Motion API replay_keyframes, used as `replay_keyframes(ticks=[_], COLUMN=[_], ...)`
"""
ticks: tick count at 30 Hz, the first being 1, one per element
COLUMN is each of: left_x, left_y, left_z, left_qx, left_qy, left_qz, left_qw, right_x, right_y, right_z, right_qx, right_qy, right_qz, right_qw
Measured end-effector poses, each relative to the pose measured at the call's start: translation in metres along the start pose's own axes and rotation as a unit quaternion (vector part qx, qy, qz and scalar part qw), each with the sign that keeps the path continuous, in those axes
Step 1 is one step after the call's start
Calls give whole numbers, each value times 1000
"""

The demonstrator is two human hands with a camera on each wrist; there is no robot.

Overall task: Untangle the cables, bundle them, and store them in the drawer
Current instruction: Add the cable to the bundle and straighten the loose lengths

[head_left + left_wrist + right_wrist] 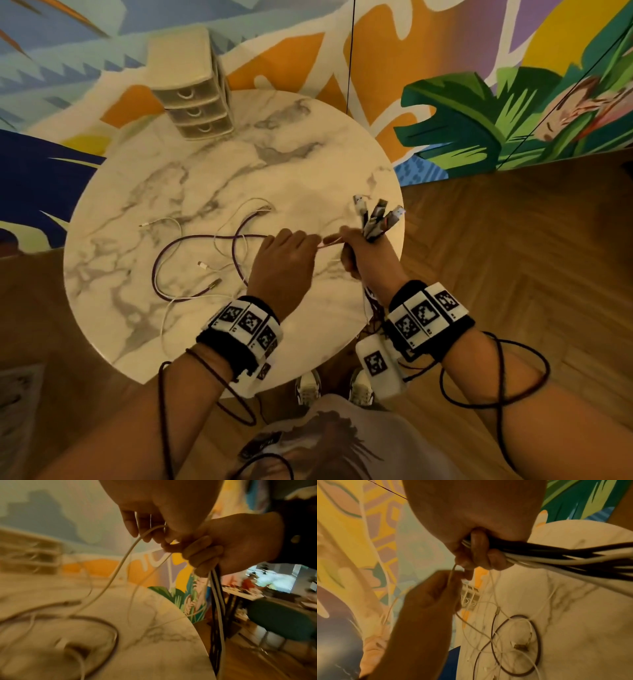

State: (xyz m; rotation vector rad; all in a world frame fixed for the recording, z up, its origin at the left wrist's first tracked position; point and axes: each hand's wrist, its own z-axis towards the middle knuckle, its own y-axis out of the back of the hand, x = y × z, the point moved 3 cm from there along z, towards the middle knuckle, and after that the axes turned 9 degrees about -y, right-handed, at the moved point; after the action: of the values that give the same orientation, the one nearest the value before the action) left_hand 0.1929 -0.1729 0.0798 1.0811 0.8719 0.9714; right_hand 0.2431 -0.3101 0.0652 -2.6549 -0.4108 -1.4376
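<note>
My right hand (pixel 356 250) grips a bundle of cables (pixel 573 559), black and white; their USB plugs (pixel 376 216) fan out above the fist and the tails hang below the table edge. My left hand (pixel 291 253) pinches a thin white cable (pixel 120 566) close to the right fist. Loose on the marble table (pixel 239 164) lie a purple cable (pixel 164 260) and tangled white cables (pixel 171 301), left of both hands. The small beige drawer unit (pixel 191 92) stands at the table's far left edge, its three drawers closed.
The round table fills the middle; wooden floor (pixel 513 240) lies to the right and below. A painted wall (pixel 445 68) rises behind. My shoes (pixel 308 387) show near the table's close edge. A green chair (pixel 283 620) stands to the right in the left wrist view.
</note>
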Motion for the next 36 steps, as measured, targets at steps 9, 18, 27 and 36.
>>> replay_keyframes(ticks=[9,18,27,36], left_x=[132,122,19,-92], left_y=[-15,19,20,-77], left_z=[-48,-22,16,-6], left_qx=[14,-15,133,432], left_qy=[253,329,260,-59], left_qz=[-26,-221,-494,-308], left_qw=[967,918,819,845], right_x=[34,37,40,9], right_y=[46,51,103,171], right_z=[-6,-8,-20,-62], right_qx=[-147,-181,-249,-288], right_qy=[73,74,106,110], right_qz=[180,219,227,130], right_qw=[970,956,936,942])
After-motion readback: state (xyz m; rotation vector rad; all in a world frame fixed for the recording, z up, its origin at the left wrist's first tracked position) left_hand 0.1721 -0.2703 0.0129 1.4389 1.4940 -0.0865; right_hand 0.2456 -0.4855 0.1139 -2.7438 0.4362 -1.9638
